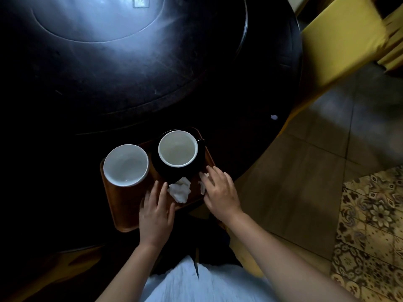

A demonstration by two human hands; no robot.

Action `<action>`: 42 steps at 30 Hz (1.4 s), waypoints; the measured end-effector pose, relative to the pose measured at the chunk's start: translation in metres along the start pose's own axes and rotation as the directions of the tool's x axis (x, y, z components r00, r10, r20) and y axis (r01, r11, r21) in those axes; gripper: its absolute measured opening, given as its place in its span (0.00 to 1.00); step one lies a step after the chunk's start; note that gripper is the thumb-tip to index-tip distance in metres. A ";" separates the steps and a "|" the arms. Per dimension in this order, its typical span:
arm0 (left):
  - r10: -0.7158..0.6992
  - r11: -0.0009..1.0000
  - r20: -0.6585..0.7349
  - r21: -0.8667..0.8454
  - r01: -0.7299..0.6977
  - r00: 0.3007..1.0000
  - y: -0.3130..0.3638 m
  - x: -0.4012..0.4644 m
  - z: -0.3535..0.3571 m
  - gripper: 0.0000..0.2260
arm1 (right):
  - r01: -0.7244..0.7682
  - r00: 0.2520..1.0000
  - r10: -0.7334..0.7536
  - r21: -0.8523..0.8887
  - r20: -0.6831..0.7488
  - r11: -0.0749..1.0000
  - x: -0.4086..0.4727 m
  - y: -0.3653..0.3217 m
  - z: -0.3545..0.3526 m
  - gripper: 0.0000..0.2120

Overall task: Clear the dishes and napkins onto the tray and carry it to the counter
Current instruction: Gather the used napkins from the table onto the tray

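Head view: a brown rectangular wooden tray (122,216) sits at the near edge of a dark round worktop (130,83), carrying two white cups (126,164) and a crumpled white napkin (180,189), gathered for one carry. The left hand (156,216) lies flat, fingers apart; the right hand (220,190) seems to press a second napkin. Yellow chair (340,40), patterned tile floor (370,225)

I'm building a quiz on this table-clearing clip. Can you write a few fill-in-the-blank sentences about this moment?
1. The tray carries ____ white cups.
2. The right-hand cup sits on a ____ saucer.
3. A crumpled ____ lies on the tray between the left hand and right hand.

Missing words: two; black; napkin
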State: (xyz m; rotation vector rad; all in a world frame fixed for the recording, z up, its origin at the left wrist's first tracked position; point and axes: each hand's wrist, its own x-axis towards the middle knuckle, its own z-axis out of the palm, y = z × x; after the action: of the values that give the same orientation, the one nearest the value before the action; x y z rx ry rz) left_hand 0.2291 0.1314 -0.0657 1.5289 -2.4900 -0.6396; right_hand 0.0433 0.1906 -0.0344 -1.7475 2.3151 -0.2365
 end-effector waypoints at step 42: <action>0.123 0.935 0.266 0.291 -0.202 0.956 -0.017 -0.009 0.002 0.28 | -0.168 0.922 0.345 0.622 -0.176 0.765 -0.003 -0.052 -0.007 0.10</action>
State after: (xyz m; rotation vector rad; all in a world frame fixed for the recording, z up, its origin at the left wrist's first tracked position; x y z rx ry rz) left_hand 0.2462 0.1335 -0.0741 1.3833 -2.9924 -0.4401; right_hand 0.0905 0.1787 -0.0132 -1.1138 2.2635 -1.0975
